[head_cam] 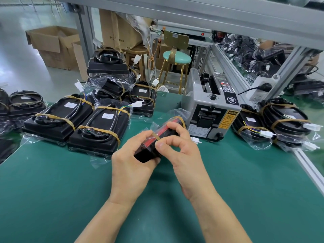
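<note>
Just in front of the grey box-shaped tape dispenser machine (pixel 210 109), the black-and-red rectangular plastic unit in its clear bag (pixel 162 130) is held on edge over the green bench mat (pixel 70 190), likely so a band can pass around it. The left hand (pixel 133 160) grips its near end to steady it; the right hand (pixel 182 148) pinches the tan rubber band (pixel 156 135), stretching it across the top edge. Banded black units (pixel 73 118) lie well left of the dispenser.

A factory packing room is shown: many bagged black parts (pixel 98 127) (tied with bands) are piled on a green worktable (pixel 52 190), beside a tape machine (pixel 213 109) and cardboard boxes (pixel 54 46).
</note>
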### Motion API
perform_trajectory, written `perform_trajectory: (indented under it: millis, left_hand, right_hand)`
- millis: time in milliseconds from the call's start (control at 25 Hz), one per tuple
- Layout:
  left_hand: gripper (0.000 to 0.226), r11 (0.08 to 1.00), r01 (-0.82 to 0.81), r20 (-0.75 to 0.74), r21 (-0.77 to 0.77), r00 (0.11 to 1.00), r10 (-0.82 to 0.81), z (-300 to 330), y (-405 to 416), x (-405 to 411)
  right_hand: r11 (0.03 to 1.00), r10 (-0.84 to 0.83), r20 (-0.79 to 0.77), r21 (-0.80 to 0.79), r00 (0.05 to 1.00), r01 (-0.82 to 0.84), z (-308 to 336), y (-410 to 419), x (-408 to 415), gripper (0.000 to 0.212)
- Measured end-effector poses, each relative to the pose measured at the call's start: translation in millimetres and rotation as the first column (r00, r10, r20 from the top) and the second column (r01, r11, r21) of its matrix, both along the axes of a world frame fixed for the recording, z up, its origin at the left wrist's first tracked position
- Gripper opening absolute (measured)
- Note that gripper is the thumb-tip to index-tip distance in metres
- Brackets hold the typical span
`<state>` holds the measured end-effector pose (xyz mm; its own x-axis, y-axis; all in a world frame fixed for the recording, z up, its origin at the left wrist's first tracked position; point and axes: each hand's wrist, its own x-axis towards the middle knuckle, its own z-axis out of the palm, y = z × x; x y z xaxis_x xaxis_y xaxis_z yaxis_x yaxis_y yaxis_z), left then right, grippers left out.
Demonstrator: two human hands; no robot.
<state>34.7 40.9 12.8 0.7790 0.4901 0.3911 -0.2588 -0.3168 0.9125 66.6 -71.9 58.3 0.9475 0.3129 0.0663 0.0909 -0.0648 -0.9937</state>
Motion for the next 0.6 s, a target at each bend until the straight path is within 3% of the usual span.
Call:
perform_trajectory:
  millis: [320, 600]
  left_hand:
    - [0.071, 1.000, -0.019, 0.020, 0.007, 1.000, 0.019, -0.7, -0.2, 1.0]
    - [0.068, 0.999, -0.020, 0.025, -0.028, 0.999, 0.021, -2.9, 1.6, -0.2]
  right_hand:
    - [0.992, -0.031, 0.060, -0.121, 0.998, 0.038, -0.3, 2.6, -1.7, 0.019]
    - [0.971, -0.054, 0.150, -0.222, 0.987, 0.086, -1.8, 8.1, -7.9, 0.020]
